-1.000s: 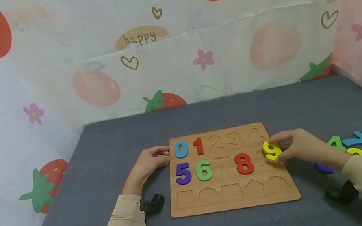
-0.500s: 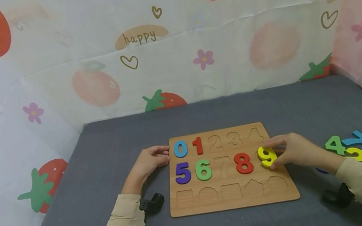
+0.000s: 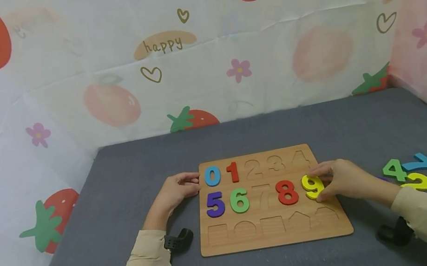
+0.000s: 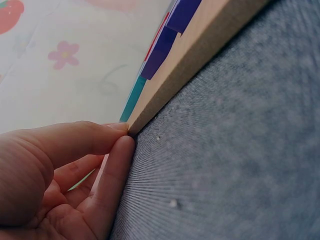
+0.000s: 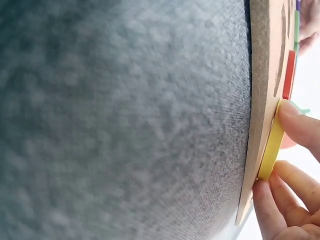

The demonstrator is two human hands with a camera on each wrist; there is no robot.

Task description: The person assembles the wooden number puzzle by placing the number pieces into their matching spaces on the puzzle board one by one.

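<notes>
My right hand (image 3: 342, 179) pinches a yellow number 9 puzzle piece (image 3: 312, 189) between thumb and fingers. It lies at the right end of the middle row of the wooden number board (image 3: 275, 239); in the right wrist view the yellow piece (image 5: 272, 147) stands slightly tilted above the wood. On the left, fingertips of my left hand (image 3: 176, 191) touch the board's edge, also seen in the left wrist view at the board's side (image 4: 185, 75). Blue 0 (image 3: 213, 176), red 1 (image 3: 233, 172), purple 5 (image 3: 215, 205), green 6 (image 3: 239, 201) and red 8 (image 3: 287, 193) sit on the board.
Right of the board lie a green 4 (image 3: 394, 171), a blue 7 (image 3: 419, 163) and a yellow piece (image 3: 418, 182). A purple piece is mostly hidden by the right arm. Grey cloth (image 3: 150, 157) covers the table; a strawberry-print curtain (image 3: 204, 78) stands behind.
My right hand has moved left and slightly toward me with the yellow 9, which now lies over the row's right end. The left hand stays at the board's edge.
</notes>
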